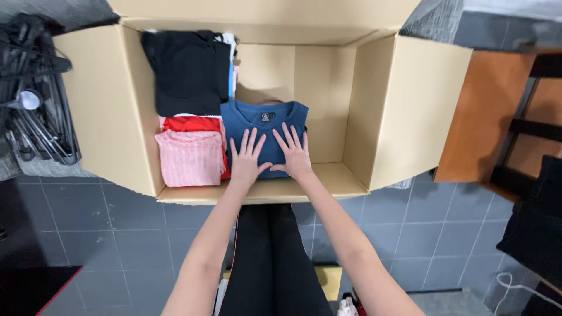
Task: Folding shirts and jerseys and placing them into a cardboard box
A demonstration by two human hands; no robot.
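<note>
A large open cardboard box [374, 111] stands in front of me. Inside it lies a folded blue shirt [263, 126]. My left hand [247, 157] and my right hand [294, 151] both rest flat on the blue shirt, fingers spread, side by side. To the left of the shirt sit a folded pink striped garment [190, 157] over a red one [190, 123]. Behind those lies a folded black garment [187, 73].
A heap of black clothes hangers [35, 99] lies left of the box. An orange-brown wooden piece of furniture [492, 117] stands at the right, with dark fabric [538, 228] below it. The floor is grey tile [117, 234]. The box's right half shows bare cardboard.
</note>
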